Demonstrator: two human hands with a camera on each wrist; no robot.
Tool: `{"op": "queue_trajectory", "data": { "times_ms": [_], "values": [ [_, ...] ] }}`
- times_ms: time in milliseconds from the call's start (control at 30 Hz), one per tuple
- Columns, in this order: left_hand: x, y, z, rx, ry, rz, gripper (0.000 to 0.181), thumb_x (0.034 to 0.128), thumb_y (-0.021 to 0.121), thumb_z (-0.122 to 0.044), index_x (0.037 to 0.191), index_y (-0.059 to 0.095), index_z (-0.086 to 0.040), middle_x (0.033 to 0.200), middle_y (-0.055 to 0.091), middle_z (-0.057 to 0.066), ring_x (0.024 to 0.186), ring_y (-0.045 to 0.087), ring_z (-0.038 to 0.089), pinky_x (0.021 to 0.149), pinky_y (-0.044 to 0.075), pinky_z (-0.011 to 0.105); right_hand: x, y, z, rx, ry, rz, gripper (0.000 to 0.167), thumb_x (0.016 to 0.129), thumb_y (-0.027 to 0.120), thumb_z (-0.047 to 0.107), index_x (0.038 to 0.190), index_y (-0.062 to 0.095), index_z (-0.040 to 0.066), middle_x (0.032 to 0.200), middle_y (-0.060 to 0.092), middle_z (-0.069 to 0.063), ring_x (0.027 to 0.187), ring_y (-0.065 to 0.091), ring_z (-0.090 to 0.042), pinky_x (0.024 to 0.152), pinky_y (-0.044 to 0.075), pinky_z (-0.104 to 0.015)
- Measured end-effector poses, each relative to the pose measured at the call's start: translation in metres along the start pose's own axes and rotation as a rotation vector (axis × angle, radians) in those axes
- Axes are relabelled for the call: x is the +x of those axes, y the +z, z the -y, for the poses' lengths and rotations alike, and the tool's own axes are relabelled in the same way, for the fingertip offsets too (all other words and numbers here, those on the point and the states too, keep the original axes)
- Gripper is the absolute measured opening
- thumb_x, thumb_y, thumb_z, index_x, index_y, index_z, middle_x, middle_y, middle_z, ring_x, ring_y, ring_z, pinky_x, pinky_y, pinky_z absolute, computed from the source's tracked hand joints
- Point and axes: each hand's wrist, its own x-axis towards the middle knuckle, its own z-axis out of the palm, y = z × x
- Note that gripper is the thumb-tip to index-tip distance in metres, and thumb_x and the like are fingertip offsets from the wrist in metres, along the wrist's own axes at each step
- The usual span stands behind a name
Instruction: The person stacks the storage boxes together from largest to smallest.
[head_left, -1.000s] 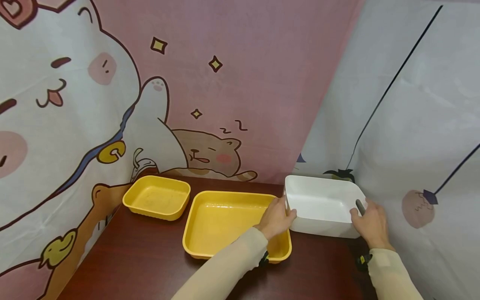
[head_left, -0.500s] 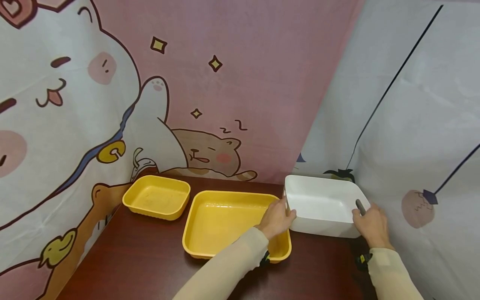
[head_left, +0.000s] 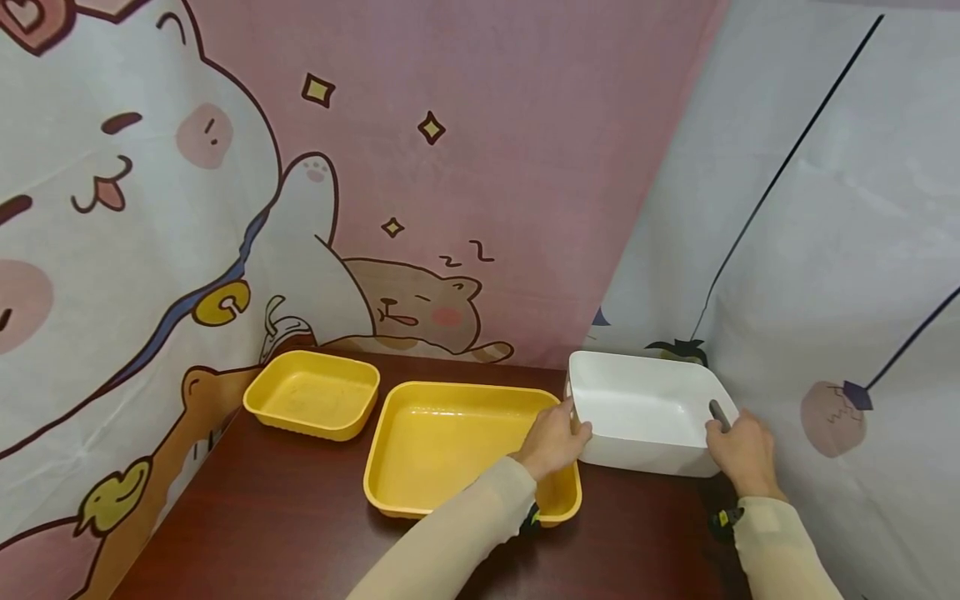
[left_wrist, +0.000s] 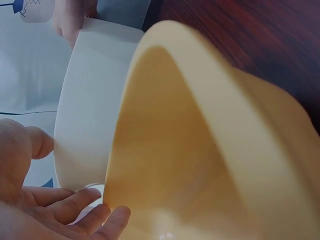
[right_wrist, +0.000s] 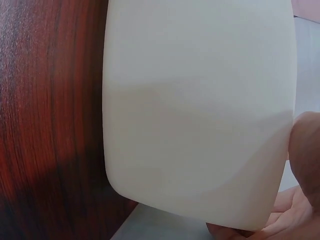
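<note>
A white rectangular plastic bin (head_left: 641, 396) stands on the right of the table in the head view, close to the side wall. My left hand (head_left: 553, 437) grips its left end, the thumb at the rim and the fingers by an opening in the end wall, as the left wrist view shows. At the opposite end my right hand (head_left: 742, 450) holds the wall, thumb at the rim and fingers outside, partly hidden. A large yellow tray (head_left: 442, 442) lies directly left of the bin, its right part under my left hand and forearm. Both containers have bare insides.
A smaller yellow tray (head_left: 311, 398) sits at the back left of the dark red-brown table (head_left: 285, 525). Cartoon-printed cloth walls (head_left: 525, 167) enclose the back and sides, with the right one (head_left: 862, 333) close beside my right hand.
Over the last second my right hand has shifted very slightly along the bin's right end. The bin, the trays and my left hand stay practically where they were.
</note>
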Motion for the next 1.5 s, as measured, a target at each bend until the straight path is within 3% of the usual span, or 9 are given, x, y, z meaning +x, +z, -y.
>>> {"op": "queue_trajectory", "data": {
  "times_ms": [233,433,600,700,967,1200,1500],
  "values": [
    [-0.002,-0.001,-0.002,0.008,0.023,0.008,0.067,0.1177,0.068,-0.039,0.177,0.050,-0.013,0.172,0.066,0.008,0.151,0.069,0.025,0.131,0.055,0.049,-0.003,0.002,0.003,0.010,0.019,-0.014,0.056,0.110,0.052,0.021,0.134,0.054,-0.030,0.135,0.058,-0.055,0.127,0.057,-0.076,0.110,0.049,-0.082],
    [-0.006,-0.004,-0.004,0.032,0.054,0.006,0.058,0.1182,0.068,-0.036,0.170,0.055,-0.014,0.159,0.073,0.008,0.136,0.072,0.020,0.128,0.058,0.047,-0.002,0.003,0.004,0.022,0.031,-0.017,0.058,0.112,0.052,0.023,0.137,0.053,-0.029,0.137,0.057,-0.055,0.129,0.056,-0.075,0.112,0.048,-0.082],
    [-0.008,-0.004,-0.004,0.045,0.089,-0.005,0.051,0.1176,0.068,-0.033,0.166,0.060,-0.016,0.151,0.076,0.007,0.128,0.072,0.017,0.124,0.061,0.045,-0.002,0.002,0.003,0.029,0.014,-0.032,0.052,0.112,0.051,0.022,0.129,0.058,-0.027,0.134,0.060,-0.055,0.125,0.057,-0.075,0.109,0.048,-0.081],
    [-0.008,-0.002,-0.005,0.048,0.093,-0.005,0.052,0.1176,0.068,-0.032,0.166,0.060,-0.016,0.152,0.076,0.007,0.129,0.071,0.018,0.124,0.061,0.045,-0.002,0.000,0.002,0.031,-0.004,-0.046,0.049,0.110,0.052,0.020,0.125,0.059,-0.026,0.132,0.062,-0.055,0.123,0.058,-0.076,0.107,0.048,-0.081],
    [-0.008,-0.002,-0.007,0.034,0.070,0.000,0.058,0.1180,0.067,-0.035,0.172,0.055,-0.017,0.157,0.072,0.008,0.129,0.069,0.019,0.127,0.059,0.046,-0.001,-0.008,0.002,0.033,-0.002,-0.023,0.049,0.099,0.044,0.004,0.137,0.057,-0.025,0.129,0.062,-0.054,0.120,0.057,-0.075,0.105,0.048,-0.082],
    [-0.008,-0.004,-0.008,-0.009,0.109,-0.012,0.061,0.1173,0.067,-0.032,0.174,0.053,-0.014,0.154,0.074,0.009,0.118,0.070,0.017,0.122,0.062,0.042,-0.001,-0.010,-0.003,0.046,-0.033,-0.078,0.048,0.096,0.046,0.001,0.134,0.062,-0.023,0.126,0.066,-0.053,0.115,0.059,-0.076,0.102,0.048,-0.082],
    [-0.009,-0.008,-0.012,-0.033,0.075,-0.020,0.065,0.1179,0.067,-0.036,0.177,0.050,-0.014,0.162,0.070,0.010,0.130,0.071,0.021,0.125,0.060,0.045,-0.002,-0.018,0.001,0.005,-0.022,-0.150,0.063,0.094,0.046,-0.004,0.153,0.059,-0.020,0.144,0.061,-0.052,0.126,0.058,-0.077,0.110,0.044,-0.079]
  ]
}}
